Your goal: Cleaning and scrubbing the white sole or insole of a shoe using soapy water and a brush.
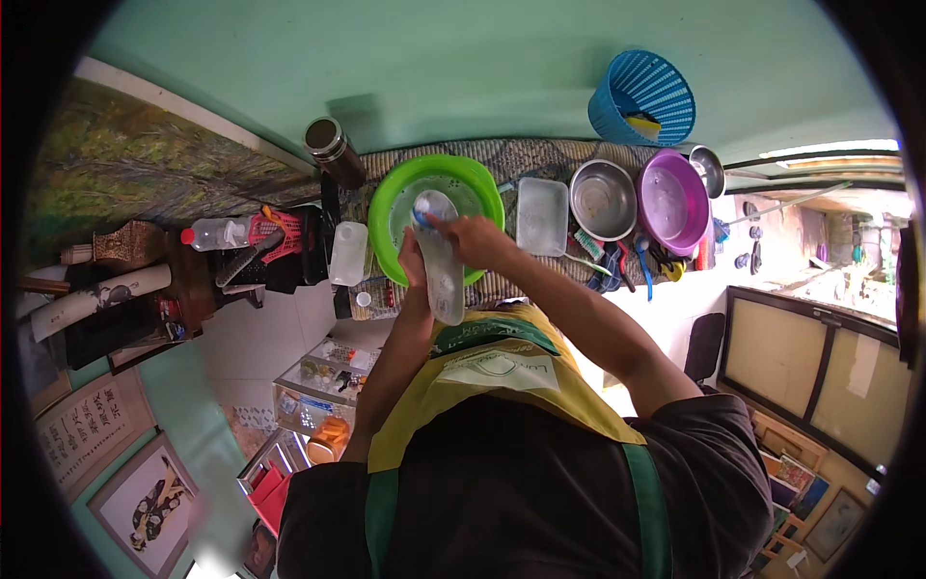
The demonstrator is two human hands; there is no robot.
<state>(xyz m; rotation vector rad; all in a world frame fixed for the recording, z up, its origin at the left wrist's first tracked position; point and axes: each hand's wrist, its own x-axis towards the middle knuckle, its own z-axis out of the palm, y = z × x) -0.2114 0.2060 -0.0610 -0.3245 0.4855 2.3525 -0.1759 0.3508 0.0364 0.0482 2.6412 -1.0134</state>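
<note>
Over the near side of a round green basin (490, 188) with sudsy water, my left hand (413, 261) grips the edge of a long, pale translucent plastic container (444, 275). The container is tilted, its far end above the water and its near end close to my apron. My right hand (475, 241) is closed at the container's far part, fingers bent against a small blue-and-white scrubber (422, 213). Exactly what kind of scrubber it is cannot be made out. Left of the basin lies a white plastic container (348, 253); right of it sits a clear rectangular tub (542, 217).
Farther right stand a steel bowl (603, 200), a purple basin (672, 203) and a blue basket (641, 98). Brushes and scissors (666, 262) lie along the table's near edge. A brown flask (333, 152) stands behind, at the left, near a pink basket (278, 234).
</note>
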